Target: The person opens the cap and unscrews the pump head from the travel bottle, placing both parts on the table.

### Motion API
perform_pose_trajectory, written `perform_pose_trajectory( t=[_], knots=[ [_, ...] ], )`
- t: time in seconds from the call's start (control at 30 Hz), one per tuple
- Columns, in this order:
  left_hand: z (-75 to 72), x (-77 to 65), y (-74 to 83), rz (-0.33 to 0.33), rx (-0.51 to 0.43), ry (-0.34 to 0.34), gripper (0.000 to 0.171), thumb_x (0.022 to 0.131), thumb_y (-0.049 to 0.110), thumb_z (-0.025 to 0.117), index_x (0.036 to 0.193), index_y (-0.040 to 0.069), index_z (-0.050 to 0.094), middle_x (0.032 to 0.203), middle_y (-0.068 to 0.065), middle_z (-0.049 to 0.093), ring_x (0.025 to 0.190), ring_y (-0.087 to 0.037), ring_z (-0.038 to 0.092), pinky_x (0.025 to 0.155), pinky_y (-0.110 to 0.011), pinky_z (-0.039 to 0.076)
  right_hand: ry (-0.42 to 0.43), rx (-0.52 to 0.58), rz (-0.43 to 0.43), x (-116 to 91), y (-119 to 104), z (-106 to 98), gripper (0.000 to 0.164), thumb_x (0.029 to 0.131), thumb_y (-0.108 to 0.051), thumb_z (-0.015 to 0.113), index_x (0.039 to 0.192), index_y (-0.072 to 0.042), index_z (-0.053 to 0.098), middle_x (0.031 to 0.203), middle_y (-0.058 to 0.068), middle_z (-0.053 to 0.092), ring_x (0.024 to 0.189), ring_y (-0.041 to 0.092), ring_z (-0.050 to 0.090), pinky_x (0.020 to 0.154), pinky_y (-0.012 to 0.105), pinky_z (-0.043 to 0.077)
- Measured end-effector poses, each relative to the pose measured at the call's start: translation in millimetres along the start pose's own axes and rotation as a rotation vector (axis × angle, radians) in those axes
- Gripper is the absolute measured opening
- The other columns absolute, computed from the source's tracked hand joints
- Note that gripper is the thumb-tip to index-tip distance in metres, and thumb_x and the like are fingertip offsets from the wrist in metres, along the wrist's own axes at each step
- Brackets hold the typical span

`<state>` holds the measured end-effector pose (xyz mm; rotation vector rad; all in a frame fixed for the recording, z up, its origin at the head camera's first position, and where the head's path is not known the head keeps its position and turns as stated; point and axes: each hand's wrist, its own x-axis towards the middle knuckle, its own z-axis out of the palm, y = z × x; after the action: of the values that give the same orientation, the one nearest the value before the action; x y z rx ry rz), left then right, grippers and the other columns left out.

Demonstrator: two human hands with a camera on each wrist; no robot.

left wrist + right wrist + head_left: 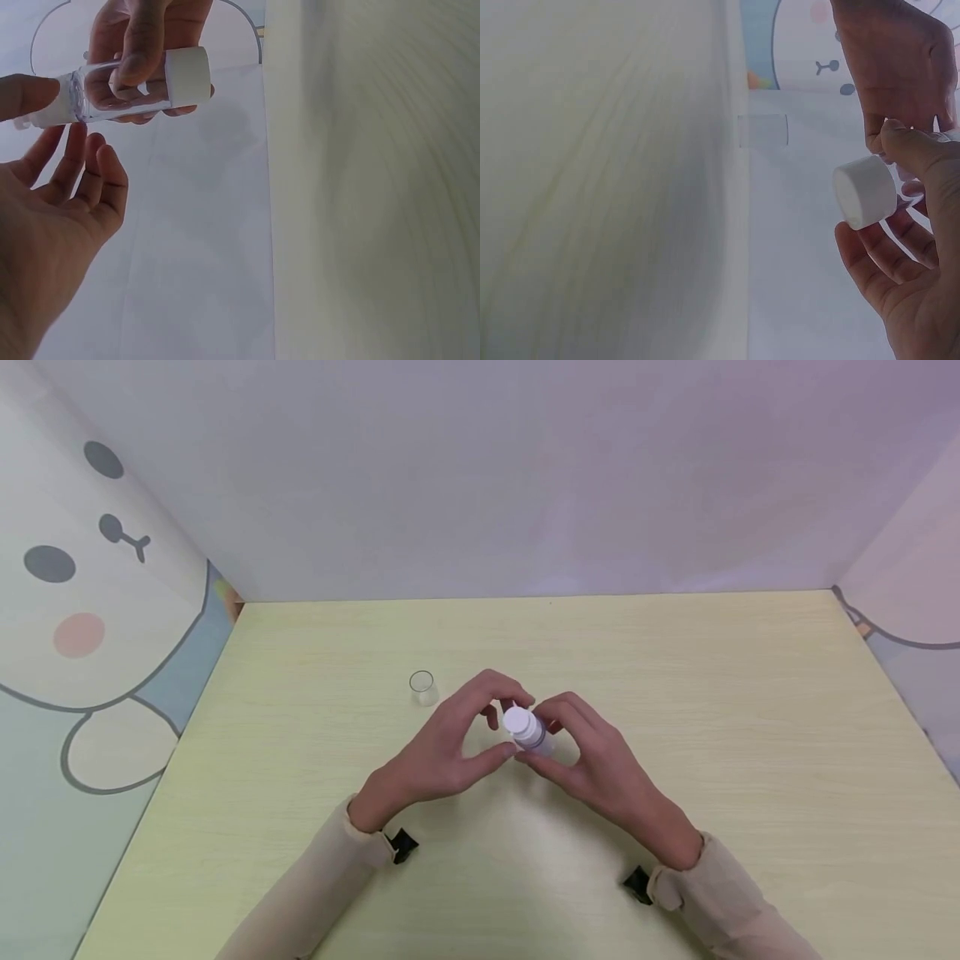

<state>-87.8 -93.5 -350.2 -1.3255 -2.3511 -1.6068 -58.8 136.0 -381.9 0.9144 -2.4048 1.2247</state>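
A small clear plastic bottle [533, 737] with a white top [516, 721] is held upright and slightly tilted between both hands over the table. My right hand [606, 760] grips its clear body, thumb on the near side and fingers behind. The left wrist view shows a broad white base [189, 77] beyond the right fingers. At the other end, my left hand [450, 756] pinches the white top between thumb [34, 95] and fingertips; its other fingers are loosely bent below. The right wrist view shows the white base [865, 192] from underneath.
Left of the hands, a small clear glass [423, 690] stands upright on the pale wooden table [712, 693]. A plain light wall [525, 477] rises behind the back edge. Panels with cartoon animals flank both sides.
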Motion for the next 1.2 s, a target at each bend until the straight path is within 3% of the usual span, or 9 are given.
perform_pose_trajectory(
  t=[0.2,0.5,0.9,1.03,1.2],
  knots=[
    [-1.7,0.6,1.2,0.033,0.004,0.003,0.041,0.092,-0.002,0.065,0.130,0.012,0.063,0.120,0.002,0.064,0.109,-0.011,0.056,0.081,-0.036,0.049,0.008,0.009,-0.004,0.0,0.6,0.3,0.050,0.077,-0.009,0.093,0.119,-0.009,0.064,0.108,-0.003,0.065,0.099,0.009,0.059,0.088,0.023,0.054],
    [-0.7,0.8,-0.5,0.023,0.006,0.018,0.032,0.093,0.006,0.074,0.123,0.016,0.066,0.114,0.005,0.064,0.103,-0.010,0.055,0.081,-0.037,0.048,0.006,-0.001,0.002,-0.4,0.3,-1.0,0.050,0.077,-0.008,0.093,0.117,-0.010,0.064,0.107,-0.003,0.064,0.099,0.009,0.058,0.088,0.024,0.055],
    [0.6,0.6,-1.7,-0.014,0.025,0.037,0.038,0.086,0.011,0.086,0.113,0.014,0.060,0.104,0.003,0.063,0.096,-0.016,0.054,0.082,-0.030,0.046,-0.009,0.012,-0.016,-0.7,0.6,-1.0,0.045,0.080,-0.008,0.090,0.116,-0.010,0.063,0.108,-0.003,0.063,0.101,0.009,0.059,0.089,0.027,0.055],
    [0.8,0.6,-2.0,-0.013,0.029,0.018,0.040,0.087,0.013,0.085,0.118,0.014,0.058,0.109,0.004,0.061,0.101,-0.012,0.055,0.085,-0.030,0.046,-0.012,0.014,-0.022,-0.9,0.8,-1.0,0.046,0.080,-0.008,0.090,0.117,-0.009,0.063,0.109,-0.002,0.063,0.101,0.009,0.059,0.089,0.026,0.055],
    [0.3,0.9,-0.8,0.002,0.004,-0.010,0.041,0.093,0.006,0.073,0.130,0.012,0.057,0.121,0.001,0.061,0.110,-0.011,0.054,0.086,-0.037,0.048,-0.005,0.015,-0.023,-0.2,0.7,-0.6,0.048,0.079,-0.008,0.092,0.117,-0.009,0.063,0.109,-0.002,0.064,0.100,0.010,0.059,0.089,0.024,0.054]
  ],
)
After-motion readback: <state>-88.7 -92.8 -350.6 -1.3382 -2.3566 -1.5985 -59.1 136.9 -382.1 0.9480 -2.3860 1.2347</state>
